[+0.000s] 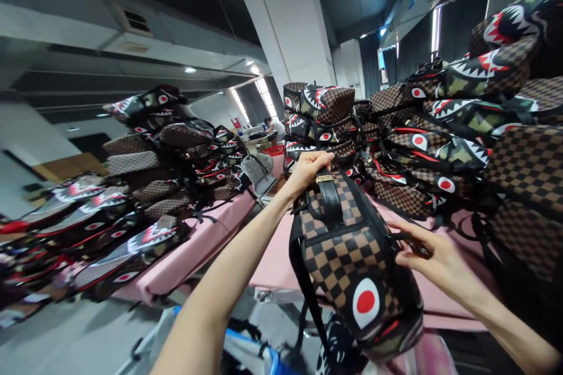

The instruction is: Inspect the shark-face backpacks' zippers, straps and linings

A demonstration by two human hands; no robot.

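Observation:
A brown-and-black checkered backpack [343, 258] with a red-and-white eye patch [365, 303] is held tilted in front of me, over the pink table edge. My left hand [311, 169] is closed on its far end, beside a gold metal piece [324, 178] and a black carry strap [331, 202]. At the backpack's right side, my right hand [424, 252] has its fingers pinched near the black edge trim. Something small and dark shows in that hand, but its kind is not clear. A black shoulder strap [310, 296] hangs down on the left.
Matching backpacks are piled on the pink table [275, 252] at centre and right [468, 140]. More stacks [162, 146] stand on a second pink table [197, 246] to the left. Below is a blue-edged container [250, 345]. A person [275, 125] sits far back near a pillar [285, 17].

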